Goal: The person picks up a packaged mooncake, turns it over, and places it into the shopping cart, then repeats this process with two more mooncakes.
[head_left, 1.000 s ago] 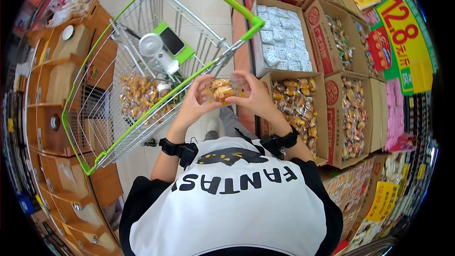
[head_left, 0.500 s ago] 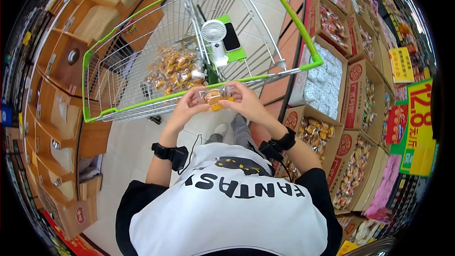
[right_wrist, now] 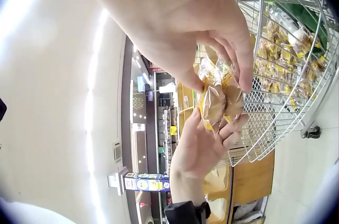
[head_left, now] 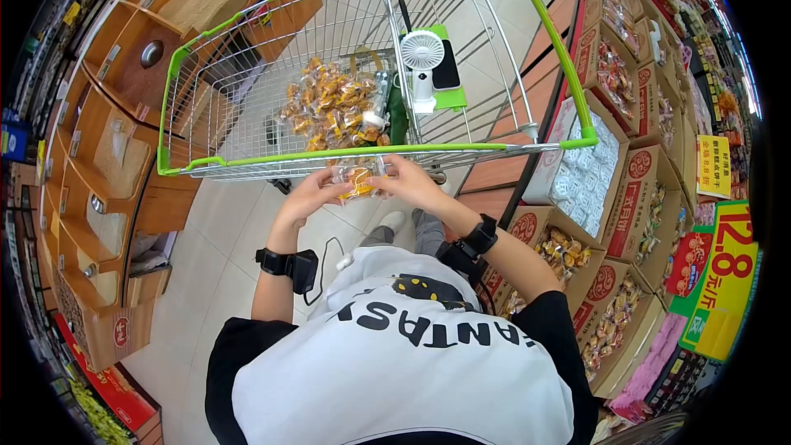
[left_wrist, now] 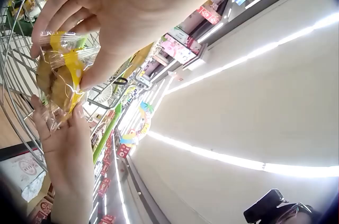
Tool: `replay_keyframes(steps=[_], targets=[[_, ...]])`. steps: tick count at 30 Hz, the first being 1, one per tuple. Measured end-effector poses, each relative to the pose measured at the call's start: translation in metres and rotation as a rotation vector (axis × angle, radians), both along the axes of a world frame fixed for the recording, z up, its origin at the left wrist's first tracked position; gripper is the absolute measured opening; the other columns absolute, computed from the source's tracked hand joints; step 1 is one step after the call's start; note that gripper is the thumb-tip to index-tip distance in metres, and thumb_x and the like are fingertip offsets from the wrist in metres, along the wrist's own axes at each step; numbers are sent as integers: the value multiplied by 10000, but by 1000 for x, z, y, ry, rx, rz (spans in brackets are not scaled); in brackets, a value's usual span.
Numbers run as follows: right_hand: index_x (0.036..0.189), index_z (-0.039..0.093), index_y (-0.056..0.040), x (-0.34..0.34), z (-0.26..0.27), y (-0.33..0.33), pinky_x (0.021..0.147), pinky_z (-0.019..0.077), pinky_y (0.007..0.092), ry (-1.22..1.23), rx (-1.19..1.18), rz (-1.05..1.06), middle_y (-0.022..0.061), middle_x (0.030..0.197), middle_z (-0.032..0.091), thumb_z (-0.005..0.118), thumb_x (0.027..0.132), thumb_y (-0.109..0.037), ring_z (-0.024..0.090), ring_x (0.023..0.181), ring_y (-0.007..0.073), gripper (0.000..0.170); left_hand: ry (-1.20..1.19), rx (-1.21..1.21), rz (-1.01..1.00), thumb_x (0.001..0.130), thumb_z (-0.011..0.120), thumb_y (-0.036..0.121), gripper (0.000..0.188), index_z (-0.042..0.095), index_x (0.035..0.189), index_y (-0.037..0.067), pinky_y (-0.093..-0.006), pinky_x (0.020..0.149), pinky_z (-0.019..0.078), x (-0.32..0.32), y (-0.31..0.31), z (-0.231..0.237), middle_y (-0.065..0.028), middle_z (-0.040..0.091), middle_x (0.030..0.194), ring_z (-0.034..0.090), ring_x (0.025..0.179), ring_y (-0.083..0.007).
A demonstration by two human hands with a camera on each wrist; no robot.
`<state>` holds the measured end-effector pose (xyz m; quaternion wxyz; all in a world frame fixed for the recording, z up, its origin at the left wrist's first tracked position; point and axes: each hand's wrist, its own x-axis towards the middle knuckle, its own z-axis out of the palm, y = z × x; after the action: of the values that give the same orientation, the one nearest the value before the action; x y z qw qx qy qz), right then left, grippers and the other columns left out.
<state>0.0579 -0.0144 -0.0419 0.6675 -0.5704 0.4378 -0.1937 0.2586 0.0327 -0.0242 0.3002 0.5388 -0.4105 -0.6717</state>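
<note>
A small golden-brown pastry (head_left: 357,181) in a clear and yellow wrapper is held between both hands in front of the shirt. My left hand (head_left: 309,195) pinches one end of the wrapper between thumb and fingers. At the opposite end, my right hand (head_left: 412,183) grips it the same way. In the left wrist view the wrapped pastry (left_wrist: 58,78) appears as a lumpy piece under shiny film. The right wrist view has two rounded lobes of the pastry (right_wrist: 222,99) side by side. Just beyond the hands runs the green-edged side of a shopping cart (head_left: 362,151).
In the cart lies a pile of similar wrapped pastries (head_left: 334,107). A white handheld fan (head_left: 422,53) and a phone (head_left: 446,66) are by its handle end. Cardboard boxes (head_left: 651,169) of packaged snacks line the right; wooden bins (head_left: 140,58) stand left.
The head view has turned, so the cart and snack boxes appear farther right and the boxes lower. Both hands keep hold of the wrapped pastry, which sits slightly lower and farther left in view.
</note>
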Motion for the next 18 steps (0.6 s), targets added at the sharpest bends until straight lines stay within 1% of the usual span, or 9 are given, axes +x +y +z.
replay_keyframes(steps=[2, 5, 7, 8, 10, 12, 13, 15, 18], targets=[[1033, 448, 45, 2, 3, -1, 499, 441, 230, 0, -28, -8, 136, 820, 590, 665, 705, -268, 566, 558, 118, 503, -29, -8, -3, 755, 608, 239, 399, 504, 1067, 13, -216, 666, 429, 3, -2, 1, -35, 565, 928, 526, 808, -92], [1068, 443, 44, 7, 8, -15, 565, 454, 227, -11, -14, 63, 149, 890, 579, 662, 703, -265, 585, 657, 145, 526, -66, -38, 94, 759, 601, 243, 399, 507, 1075, 18, -231, 678, 433, 5, -11, 7, -40, 562, 957, 523, 832, -102], [1135, 401, 44, 17, 4, -27, 672, 462, 255, 13, -338, -77, 155, 946, 567, 647, 716, -228, 578, 816, 183, 556, -36, -73, 134, 757, 601, 237, 458, 456, 1142, 34, -250, 721, 424, 9, -23, 8, -51, 564, 972, 523, 863, -119], [1135, 401, 44, 19, 4, -30, 672, 462, 255, 11, -336, -77, 155, 946, 567, 647, 716, -228, 578, 816, 183, 556, -3, -129, 256, 773, 579, 237, 494, 400, 1185, 32, -266, 738, 428, 10, -29, 12, -72, 531, 1014, 519, 902, -150], [1196, 354, 18, 26, 31, -34, 758, 450, 296, -361, -305, -247, 150, 999, 553, 633, 724, -178, 543, 928, 212, 581, 31, -187, 377, 788, 558, 237, 531, 344, 1228, 30, -283, 756, 432, 12, -43, 17, -94, 499, 1056, 514, 940, -182], [1195, 359, -4, 20, 30, -39, 760, 452, 298, -240, -441, -223, 143, 1009, 549, 618, 725, -133, 541, 935, 207, 553, -131, -312, 596, 815, 508, 265, 549, 277, 1266, 53, -313, 801, 412, 18, -53, 15, -114, 477, 1101, 508, 979, -230], [1195, 364, -26, 16, 28, -41, 762, 454, 299, -117, -574, -197, 137, 1019, 545, 604, 725, -89, 539, 943, 202, 532, -131, -315, 593, 815, 508, 265, 549, 277, 1266, 53, -313, 801, 412, 23, -54, 10, -114, 477, 1101, 508, 979, -230], [1160, 397, -34, 3, 23, -40, 744, 458, 287, -103, -525, -150, 120, 974, 559, 586, 717, -49, 551, 906, 187, 481, -295, -294, 531, 827, 472, 275, 452, 362, 1210, 61, -330, 823, 398, 30, -58, 0, -131, 455, 1138, 519, 958, -221], [1075, 457, -41, -15, 21, -29, 694, 463, 262, -68, -442, -73, 86, 865, 574, 547, 701, 18, 568, 811, 156, 388, -145, -277, 455, 833, 454, 209, 318, 449, 1109, 51, -308, 801, 412, 20, -50, -3, -129, 492, 1102, 538, 919, -191]])
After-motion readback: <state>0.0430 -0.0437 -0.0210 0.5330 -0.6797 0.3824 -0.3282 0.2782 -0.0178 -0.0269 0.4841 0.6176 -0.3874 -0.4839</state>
